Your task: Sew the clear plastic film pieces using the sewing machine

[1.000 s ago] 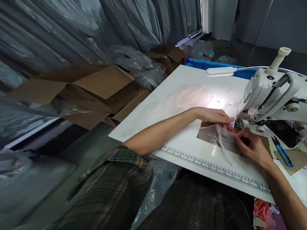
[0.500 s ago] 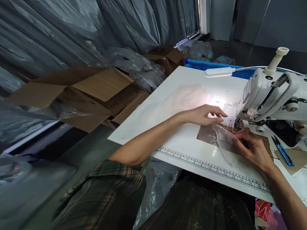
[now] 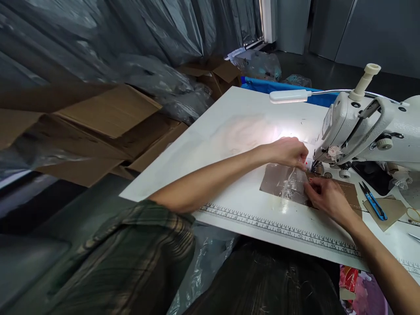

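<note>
A sheer, see-through piece of material [image 3: 293, 183] with shiny whitish marks hangs between my hands, just in front of the sewing machine [image 3: 356, 127]. My left hand [image 3: 289, 152] is closed, fingers bent down and pinching its upper edge beside the needle area. Thumb and fingers of my right hand [image 3: 328, 197] pinch its right side, nearer to me. Beneath lies a brown sheet [image 3: 271, 181] on the white table. A small red spot shows by my left fingertips. The needle and presser foot are partly hidden.
Blue thread snips [image 3: 373, 201] lie on a brown card [image 3: 390, 213] to the right. A lamp [image 3: 290, 96] lights the work. A printed ruler [image 3: 278, 227] runs along the table's front edge. Open cardboard boxes [image 3: 108, 111] stand at the left; a blue cloth [image 3: 259, 85] borders the back.
My left hand has gone from spread fingers to a downward pinch, covering most of the red spots. The sheer piece is gathered more upright between my hands. The view has shifted slightly.
</note>
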The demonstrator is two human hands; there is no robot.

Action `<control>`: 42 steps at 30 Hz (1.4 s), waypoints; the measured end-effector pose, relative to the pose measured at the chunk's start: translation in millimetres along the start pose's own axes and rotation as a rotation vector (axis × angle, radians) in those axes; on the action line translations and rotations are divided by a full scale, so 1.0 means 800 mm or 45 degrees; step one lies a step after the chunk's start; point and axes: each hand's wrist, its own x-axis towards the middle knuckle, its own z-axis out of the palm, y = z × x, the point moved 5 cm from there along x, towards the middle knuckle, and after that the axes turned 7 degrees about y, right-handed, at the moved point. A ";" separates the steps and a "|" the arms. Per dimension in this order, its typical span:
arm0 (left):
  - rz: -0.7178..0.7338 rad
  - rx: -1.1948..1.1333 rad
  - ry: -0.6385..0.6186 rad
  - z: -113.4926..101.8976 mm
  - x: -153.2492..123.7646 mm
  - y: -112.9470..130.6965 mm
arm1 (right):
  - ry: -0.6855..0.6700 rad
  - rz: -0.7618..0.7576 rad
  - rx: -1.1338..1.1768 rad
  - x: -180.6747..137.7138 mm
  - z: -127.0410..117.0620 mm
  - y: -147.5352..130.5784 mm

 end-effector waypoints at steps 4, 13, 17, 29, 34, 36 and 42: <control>0.172 0.285 -0.022 0.009 0.038 -0.004 | 0.264 -0.213 -0.430 0.002 -0.005 -0.008; 0.723 0.169 0.457 0.019 -0.050 0.024 | 0.219 -0.441 -0.234 0.011 -0.003 0.027; 0.805 0.024 0.322 0.042 -0.085 0.032 | 0.185 -0.452 -0.210 0.013 -0.006 0.027; 0.747 0.189 0.505 0.050 -0.081 0.025 | 0.287 -0.529 -0.153 0.008 -0.010 0.025; 0.745 0.194 0.417 0.055 -0.080 0.026 | 0.279 -0.545 -0.048 0.005 -0.018 0.027; 0.700 0.178 0.472 0.056 -0.080 0.026 | 0.304 -0.589 0.043 -0.003 -0.021 0.027; 0.555 -0.010 0.612 0.053 -0.079 0.024 | 0.329 -0.798 0.000 -0.036 -0.007 0.018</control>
